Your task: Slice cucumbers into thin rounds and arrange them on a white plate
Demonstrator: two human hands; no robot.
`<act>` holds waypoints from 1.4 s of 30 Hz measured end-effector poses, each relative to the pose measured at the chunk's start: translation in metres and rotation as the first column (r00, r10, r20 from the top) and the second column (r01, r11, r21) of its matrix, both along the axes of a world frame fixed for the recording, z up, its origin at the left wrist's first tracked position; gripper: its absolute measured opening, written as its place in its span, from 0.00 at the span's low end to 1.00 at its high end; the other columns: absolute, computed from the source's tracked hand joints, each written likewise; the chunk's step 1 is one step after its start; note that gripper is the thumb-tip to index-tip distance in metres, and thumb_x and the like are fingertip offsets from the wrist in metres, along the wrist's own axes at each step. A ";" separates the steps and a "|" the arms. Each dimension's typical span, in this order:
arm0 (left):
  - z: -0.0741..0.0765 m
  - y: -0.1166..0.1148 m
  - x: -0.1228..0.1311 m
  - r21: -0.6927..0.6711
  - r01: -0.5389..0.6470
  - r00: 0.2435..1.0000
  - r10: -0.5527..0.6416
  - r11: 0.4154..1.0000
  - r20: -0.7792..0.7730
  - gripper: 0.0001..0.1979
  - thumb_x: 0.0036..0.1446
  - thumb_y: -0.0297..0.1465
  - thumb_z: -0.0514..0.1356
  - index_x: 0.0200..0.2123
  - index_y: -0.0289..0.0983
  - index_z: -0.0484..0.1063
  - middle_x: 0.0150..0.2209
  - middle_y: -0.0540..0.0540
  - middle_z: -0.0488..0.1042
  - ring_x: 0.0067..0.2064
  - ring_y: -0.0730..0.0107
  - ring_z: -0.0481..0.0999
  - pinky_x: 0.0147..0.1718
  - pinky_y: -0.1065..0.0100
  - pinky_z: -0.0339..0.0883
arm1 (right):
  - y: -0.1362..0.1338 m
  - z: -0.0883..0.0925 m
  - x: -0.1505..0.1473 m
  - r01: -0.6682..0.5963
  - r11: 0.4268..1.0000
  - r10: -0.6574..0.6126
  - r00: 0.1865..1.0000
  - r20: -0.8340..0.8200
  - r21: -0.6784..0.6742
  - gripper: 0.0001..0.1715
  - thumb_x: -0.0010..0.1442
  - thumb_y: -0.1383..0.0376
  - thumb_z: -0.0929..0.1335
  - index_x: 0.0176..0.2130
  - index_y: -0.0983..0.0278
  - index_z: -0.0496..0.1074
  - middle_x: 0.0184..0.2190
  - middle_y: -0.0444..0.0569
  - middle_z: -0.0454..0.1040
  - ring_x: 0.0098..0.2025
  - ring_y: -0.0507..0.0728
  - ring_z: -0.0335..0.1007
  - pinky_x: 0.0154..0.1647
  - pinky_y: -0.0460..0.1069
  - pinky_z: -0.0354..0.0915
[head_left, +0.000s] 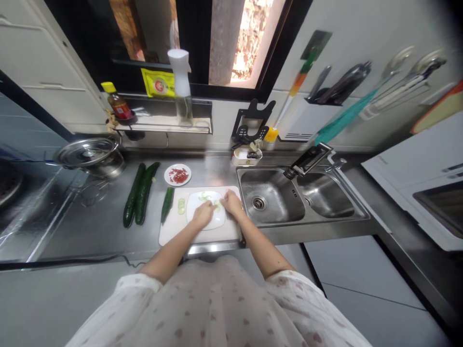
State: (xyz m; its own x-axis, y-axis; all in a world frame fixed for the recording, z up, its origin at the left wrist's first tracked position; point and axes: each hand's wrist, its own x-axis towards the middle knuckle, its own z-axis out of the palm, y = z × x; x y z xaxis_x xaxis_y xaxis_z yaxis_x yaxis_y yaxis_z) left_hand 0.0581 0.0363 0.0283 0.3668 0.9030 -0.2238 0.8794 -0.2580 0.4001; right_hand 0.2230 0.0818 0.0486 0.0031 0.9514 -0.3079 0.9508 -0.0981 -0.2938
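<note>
Over a white plate (213, 222) my left hand (203, 214) and my right hand (232, 202) come close together, fingers closed. Pale green cucumber slices (217, 204) show at the fingertips of both hands; how each finger grips them is too small to see. More cucumber slices (204, 197) lie on the plate's far part. The plate rests on a white cutting board (171, 236). Left of it on the board are several overlapping cucumber slices (181, 206). A cut piece of cucumber (167, 204) lies at the board's left edge.
Two whole cucumbers (139, 195) lie on the steel counter at left. A small plate of chopped red bits (178, 175) stands behind the board. A lidded pot (94, 156) is further left. The double sink (273, 200) with a black faucet (307, 161) adjoins at right.
</note>
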 end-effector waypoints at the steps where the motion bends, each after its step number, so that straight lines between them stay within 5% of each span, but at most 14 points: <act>1: -0.001 -0.001 -0.001 0.022 -0.013 1.000 0.013 1.000 0.008 0.20 0.64 0.27 0.48 0.56 0.46 0.67 0.48 0.44 0.68 0.50 0.65 0.68 0.48 0.67 0.62 | 0.000 0.000 0.001 0.009 1.000 -0.009 1.000 -0.009 0.008 0.16 0.62 0.56 0.65 0.47 0.62 0.66 0.45 0.51 0.73 0.43 0.55 0.69 0.36 0.46 0.57; 5: -0.003 -0.003 -0.001 0.101 -0.026 0.999 0.028 0.995 -0.019 0.22 0.62 0.25 0.49 0.57 0.45 0.67 0.50 0.44 0.67 0.51 0.64 0.67 0.48 0.66 0.63 | 0.000 0.002 0.004 0.020 1.000 -0.020 1.000 -0.005 0.001 0.16 0.61 0.58 0.65 0.47 0.62 0.66 0.45 0.50 0.73 0.42 0.55 0.69 0.34 0.45 0.56; 24: -0.003 -0.003 0.002 0.067 0.031 0.996 -0.025 0.997 -0.082 0.21 0.64 0.27 0.46 0.56 0.46 0.68 0.48 0.43 0.67 0.50 0.62 0.67 0.47 0.63 0.64 | -0.007 0.005 0.003 -0.007 0.999 0.009 0.999 0.035 -0.048 0.22 0.61 0.59 0.65 0.53 0.62 0.64 0.43 0.52 0.74 0.44 0.57 0.70 0.38 0.46 0.58; 42: 0.003 -0.013 0.003 0.097 -0.056 0.998 0.057 0.994 -0.013 0.22 0.63 0.25 0.48 0.56 0.46 0.68 0.48 0.45 0.68 0.50 0.63 0.68 0.46 0.65 0.65 | -0.032 0.007 0.000 0.089 0.989 -0.074 0.989 -0.126 0.120 0.17 0.62 0.63 0.60 0.48 0.63 0.68 0.40 0.50 0.75 0.38 0.55 0.70 0.33 0.45 0.57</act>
State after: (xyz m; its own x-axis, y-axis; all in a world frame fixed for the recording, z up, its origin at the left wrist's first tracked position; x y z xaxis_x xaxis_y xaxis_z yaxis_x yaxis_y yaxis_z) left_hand 0.0615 0.0230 0.0318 0.3116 0.9399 -0.1399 0.8997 -0.2444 0.3618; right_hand 0.2232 0.0499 0.0556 0.0521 0.9805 -0.1893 0.8977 -0.1290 -0.4212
